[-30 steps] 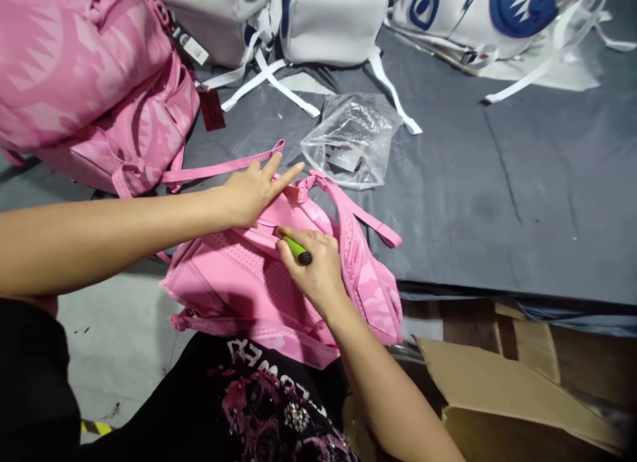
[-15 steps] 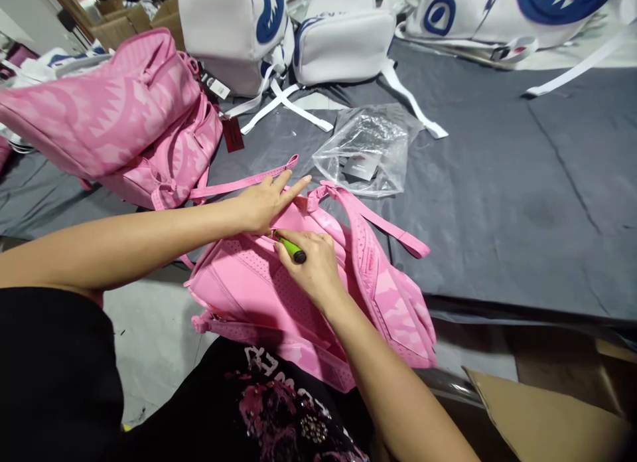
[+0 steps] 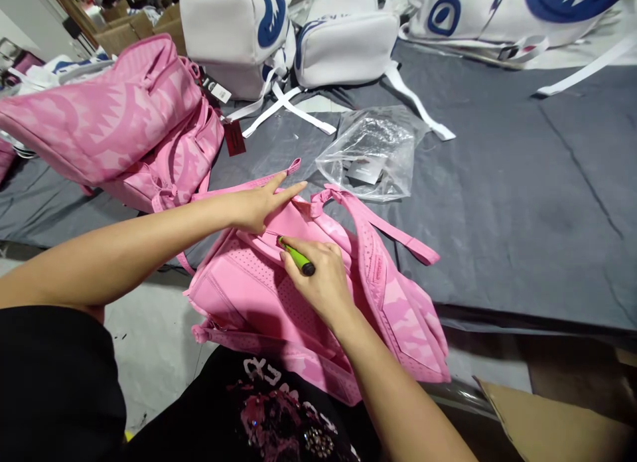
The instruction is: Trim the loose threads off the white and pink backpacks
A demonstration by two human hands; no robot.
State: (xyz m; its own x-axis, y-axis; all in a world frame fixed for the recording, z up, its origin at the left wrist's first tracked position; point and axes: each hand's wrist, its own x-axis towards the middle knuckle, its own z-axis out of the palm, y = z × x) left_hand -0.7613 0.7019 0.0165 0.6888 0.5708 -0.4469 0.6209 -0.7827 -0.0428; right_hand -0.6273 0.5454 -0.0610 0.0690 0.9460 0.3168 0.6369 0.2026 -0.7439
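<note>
A pink camouflage backpack (image 3: 233, 276) lies on its front at the table's edge and over my lap, its back panel and straps facing up. My left hand (image 3: 261, 203) rests flat on the top of its back panel, fingers spread. In my right hand (image 3: 321, 269) is a stubby green marker pen (image 3: 300, 257) with a black end, gripped between thumb and fingers. Its dark front end is close to the pink panel just right of my left thumb; whether it touches cannot be made out. One pink shoulder strap (image 3: 371, 249) curves to the right of my right hand.
Two stacked pink backpacks (image 3: 94, 117) with a red tag (image 3: 235, 138) are at the left. White backpacks (image 3: 219, 24) stand along the back. A clear plastic bag (image 3: 373, 150) lies beyond my hands on the dark table cover (image 3: 507, 183). Cardboard (image 3: 542, 422) is at the lower right.
My right hand has moved slightly right and down with the green marker pen, away from my left hand. My left hand has shifted a little left. The view has moved slightly.
</note>
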